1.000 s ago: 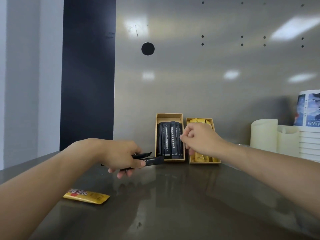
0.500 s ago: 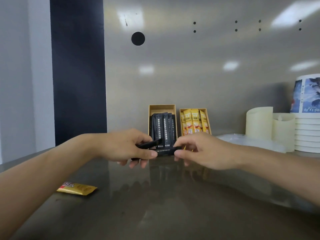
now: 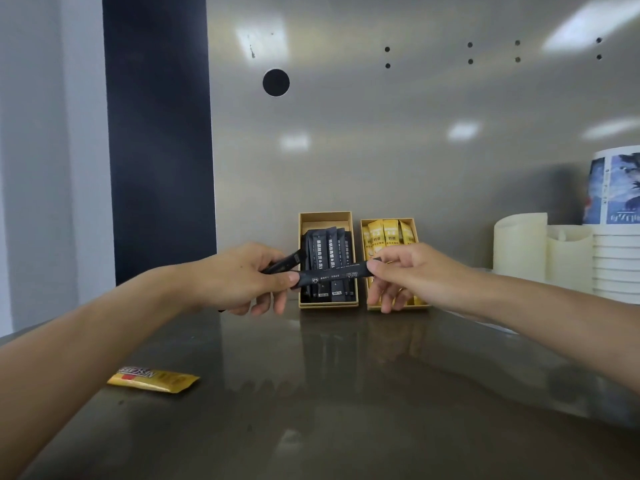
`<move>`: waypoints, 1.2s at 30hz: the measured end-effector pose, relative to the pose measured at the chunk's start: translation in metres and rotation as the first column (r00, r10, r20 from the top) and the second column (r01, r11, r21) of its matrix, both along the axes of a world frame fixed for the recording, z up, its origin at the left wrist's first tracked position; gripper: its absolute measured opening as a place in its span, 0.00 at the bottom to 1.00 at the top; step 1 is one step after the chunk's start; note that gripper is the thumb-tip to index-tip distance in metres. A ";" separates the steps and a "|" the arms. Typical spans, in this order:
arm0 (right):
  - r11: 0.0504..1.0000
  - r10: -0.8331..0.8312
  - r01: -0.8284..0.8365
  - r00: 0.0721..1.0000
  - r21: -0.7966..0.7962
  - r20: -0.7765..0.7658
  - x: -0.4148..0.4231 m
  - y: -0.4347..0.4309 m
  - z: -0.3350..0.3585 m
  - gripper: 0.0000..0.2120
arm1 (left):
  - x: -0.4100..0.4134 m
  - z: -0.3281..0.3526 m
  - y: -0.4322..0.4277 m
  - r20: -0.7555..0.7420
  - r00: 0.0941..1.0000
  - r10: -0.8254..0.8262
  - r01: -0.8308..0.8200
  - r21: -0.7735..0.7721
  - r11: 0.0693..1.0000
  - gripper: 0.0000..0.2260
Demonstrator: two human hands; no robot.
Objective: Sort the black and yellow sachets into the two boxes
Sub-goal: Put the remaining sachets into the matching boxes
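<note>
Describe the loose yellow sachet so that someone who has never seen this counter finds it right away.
Start at the dark glossy counter below the steel wall. Near its front left, one loose yellow sachet lies flat, alone. Unlike the upright yellow sachets in the right box at the back, it lies outside any box and shows red lettering.

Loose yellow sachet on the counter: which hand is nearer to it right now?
Left. The left hand is beyond the yellow sachet and slightly right of it, pinching a black sachet; the right hand pinches its other end, farther right.
</note>
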State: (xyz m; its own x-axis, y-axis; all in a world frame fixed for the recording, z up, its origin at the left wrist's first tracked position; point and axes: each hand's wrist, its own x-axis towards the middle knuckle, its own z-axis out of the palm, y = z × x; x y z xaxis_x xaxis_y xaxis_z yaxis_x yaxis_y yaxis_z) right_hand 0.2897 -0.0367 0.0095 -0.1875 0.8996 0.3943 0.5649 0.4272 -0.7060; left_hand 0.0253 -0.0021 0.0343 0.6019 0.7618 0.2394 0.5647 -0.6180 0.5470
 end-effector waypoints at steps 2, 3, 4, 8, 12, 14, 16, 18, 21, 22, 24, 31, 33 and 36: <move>0.999 0.035 -0.035 0.999 0.007 -0.019 -0.003 -0.003 0.000 0.12 | 0.000 0.000 -0.002 -0.003 1.000 -0.003 0.004 0.024 1.000 0.10; 0.998 0.053 -0.052 0.998 0.020 -0.032 -0.004 -0.004 -0.001 0.11 | 0.000 0.000 -0.002 -0.003 1.000 -0.013 0.013 0.043 0.999 0.09; 0.997 0.070 -0.068 0.996 0.035 -0.054 -0.005 -0.004 -0.001 0.11 | 0.001 0.000 -0.004 -0.001 1.000 -0.027 0.027 0.057 0.998 0.09; 0.993 0.103 -0.093 0.984 0.072 -0.146 -0.001 -0.002 -0.002 0.12 | 0.000 0.002 -0.007 0.031 0.999 -0.043 0.041 0.073 0.996 0.11; 0.987 0.156 -0.145 0.963 0.065 -0.221 -0.001 -0.001 -0.002 0.13 | 0.000 0.002 -0.008 0.103 0.990 -0.091 0.092 -0.009 0.996 0.14; 0.983 0.182 -0.173 0.948 0.058 -0.261 -0.003 -0.001 -0.004 0.13 | 0.001 0.002 -0.007 0.092 0.991 -0.093 0.097 -0.040 0.994 0.10; 0.985 0.165 -0.151 0.958 0.077 -0.235 -0.004 0.000 -0.005 0.11 | 0.001 0.000 -0.004 0.093 0.991 -0.092 0.097 -0.056 0.994 0.08; 0.988 0.143 -0.127 0.968 0.086 -0.205 -0.004 0.000 -0.006 0.11 | 0.001 -0.001 -0.001 0.082 0.993 -0.084 0.088 -0.049 0.995 0.08; 0.993 0.113 -0.102 0.970 0.060 -0.216 -0.003 -0.002 -0.006 0.11 | 0.000 -0.002 0.003 0.083 0.995 -0.059 0.062 -0.024 0.998 0.07; 0.994 0.105 -0.095 0.970 0.057 -0.220 -0.003 -0.001 -0.006 0.11 | 0.000 -0.001 0.004 0.087 0.995 -0.050 0.052 -0.019 0.998 0.07; 0.994 0.103 -0.092 0.967 0.058 -0.234 -0.002 0.000 -0.006 0.11 | 0.000 -0.001 0.005 0.092 0.995 -0.037 0.038 -0.005 0.999 0.06; 0.995 0.082 -0.065 0.962 0.072 -0.259 -0.001 0.000 -0.005 0.10 | 0.004 0.000 -0.001 0.098 0.993 -0.061 0.062 -0.011 0.998 0.16; 0.993 0.075 -0.048 0.960 0.107 -0.270 -0.002 0.001 -0.004 0.10 | 0.005 -0.001 0.001 0.122 0.993 -0.007 0.009 -0.018 1.000 0.19; 0.985 -0.012 0.060 0.957 0.159 -0.289 0.000 0.005 0.001 0.12 | 0.003 0.002 0.009 0.191 0.977 0.092 -0.086 -0.038 0.996 0.25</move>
